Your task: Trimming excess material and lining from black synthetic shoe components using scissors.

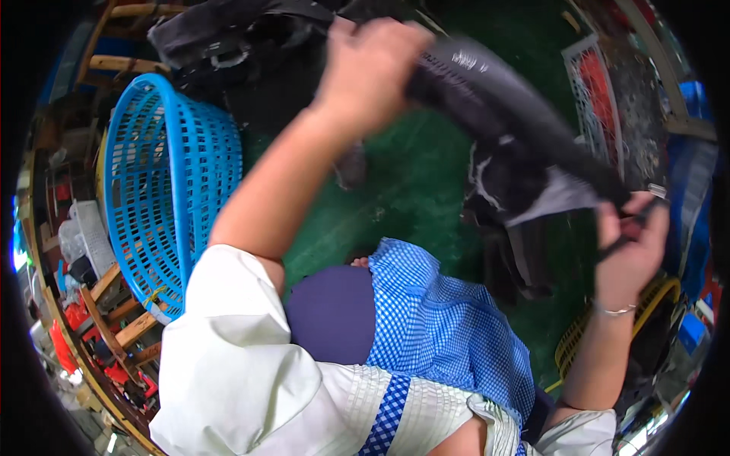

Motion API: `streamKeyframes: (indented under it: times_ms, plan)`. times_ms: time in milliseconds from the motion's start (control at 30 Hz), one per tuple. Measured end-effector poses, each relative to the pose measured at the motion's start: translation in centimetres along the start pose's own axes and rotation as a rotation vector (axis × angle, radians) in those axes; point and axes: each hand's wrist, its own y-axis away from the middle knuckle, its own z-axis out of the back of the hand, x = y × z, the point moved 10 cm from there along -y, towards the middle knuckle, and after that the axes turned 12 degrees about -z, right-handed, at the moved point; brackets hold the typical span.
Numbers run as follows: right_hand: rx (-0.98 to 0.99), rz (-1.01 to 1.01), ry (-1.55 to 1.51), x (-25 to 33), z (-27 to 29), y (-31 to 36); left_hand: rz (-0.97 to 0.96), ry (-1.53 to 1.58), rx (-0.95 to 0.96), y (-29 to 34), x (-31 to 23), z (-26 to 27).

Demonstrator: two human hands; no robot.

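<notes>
One blue-and-white checked cloth apron point(456, 319) covers the lap; beyond it a long black, partly glossy piece point(517, 114) slants midair, its nearer, strap-like end pinched by the right hand point(642, 243), its farther end gripped by the left hand point(372, 72). A blue plastic lattice basket point(173, 152) flanks the left forearm point(281, 182); a dark padded bundle point(228, 45) lies farther off.

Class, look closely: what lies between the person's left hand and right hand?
In the head view, a black piece, partly glossy and somewhat blurred, spans the stretch from the left hand to the right hand.
</notes>
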Motion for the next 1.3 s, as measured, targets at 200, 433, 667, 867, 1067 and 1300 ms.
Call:
streamKeyframes:
  times_ms: [200,433,667,867,1067,1300]
  plan:
    - [-0.408,0.149,0.515,-8.5,10.2,0.9,0.001,0.277,0.255,-1.2,3.7,-3.1]
    - [0.125,-0.652,0.564,-27.9,2.3,15.7,-0.334,0.403,0.561,4.2,-11.0,-15.6]
    - [0.881,-1.37,-0.89,-17.6,-12.7,23.6,-0.237,0.303,0.715,8.5,-11.1,-17.3]
    - [1.102,-1.413,-0.722,-14.2,-17.9,22.7,-0.244,0.278,0.649,8.4,-11.0,-16.2]
    - [1.008,-1.407,-0.734,-14.0,-19.3,20.6,-0.208,0.327,0.566,8.0,-10.6,-14.8]
    - [0.29,-0.319,0.26,-16.3,-10.4,12.8,-0.061,0.299,0.931,10.6,-8.9,-15.8]
